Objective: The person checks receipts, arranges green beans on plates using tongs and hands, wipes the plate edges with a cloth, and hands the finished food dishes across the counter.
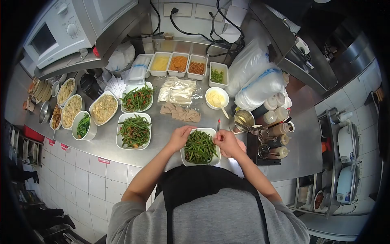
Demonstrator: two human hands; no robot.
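Observation:
A white square dish (183, 157) heaped with green beans (200, 147) sits at the counter's front edge, close to my body. My left hand (181, 137) grips its upper left corner. At the right rim, the fingers of my right hand (227, 143) are pinched together; what they hold, if anything, is hidden. Something pale, perhaps a cloth (242, 145), shows beside that hand. Just above it lies a thin red-tipped item (218, 124). Two more white dishes of green beans with brown bits, one nearer (134, 131) and one farther (137, 97), stand to the left.
Bowls of pale food (105, 107) and leafy greens (83, 125) line the left. Behind are topping tubs (178, 63), wrapped chopsticks (177, 90), a crumpled brown cloth (180, 112) and a bowl with a spoon (217, 98). A metal pot (243, 120) and sauce bottles (279, 129) stand right.

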